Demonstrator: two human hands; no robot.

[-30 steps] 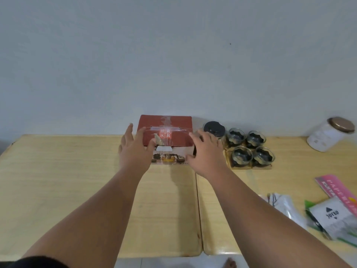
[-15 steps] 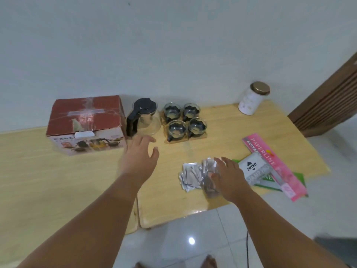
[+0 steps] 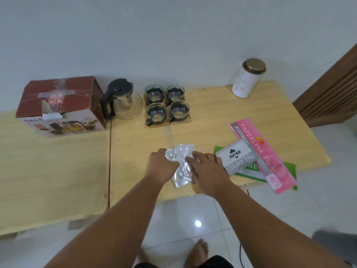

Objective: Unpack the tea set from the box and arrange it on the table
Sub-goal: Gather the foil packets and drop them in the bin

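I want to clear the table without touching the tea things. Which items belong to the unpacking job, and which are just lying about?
Tea set job:
- red box
- glass teapot
- four glass cups on wooden coasters
- clear plastic wrapping, both hands on it: left hand, right hand

Lying about:
- white jar
- stamp pad box
- pink receipt book
- green sheet

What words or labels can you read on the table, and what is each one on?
"JOYKO" and "STAMP PAD": grey box.
"PAPERLINE" and "KUITANSI": pink booklet.
Two Chinese characters on the red box: too blurred to read.
White jar: faint, unreadable print.
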